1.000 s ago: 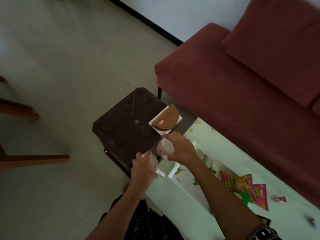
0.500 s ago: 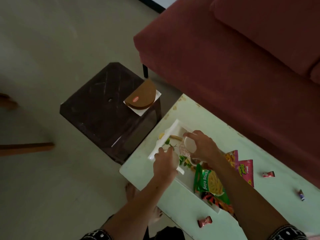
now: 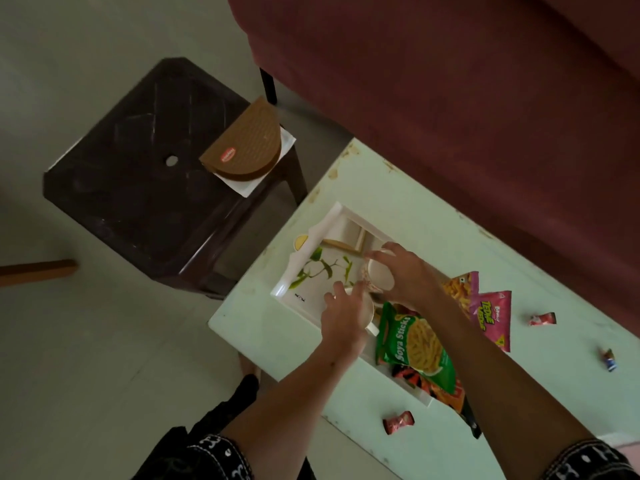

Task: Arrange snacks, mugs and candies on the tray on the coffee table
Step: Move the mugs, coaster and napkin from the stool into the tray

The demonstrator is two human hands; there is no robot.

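Observation:
A white tray with a green leaf print lies on the pale coffee table. My left hand grips a white mug over the tray's near side. My right hand holds a second white mug tilted, its mouth facing me, over the tray's middle. A green Soya Sticks packet and an orange snack packet lie in the tray's right part. Pink snack packets rest on the table beside it. Wrapped candies lie loose on the table.
A dark plastic stool stands left of the table, with a brown half-round box on white paper on it. A maroon sofa runs along the table's far side. A wooden furniture leg shows at the left edge.
Both hands have carried the mugs from over the stool rightward to above the tray. The view has swung down toward the table.

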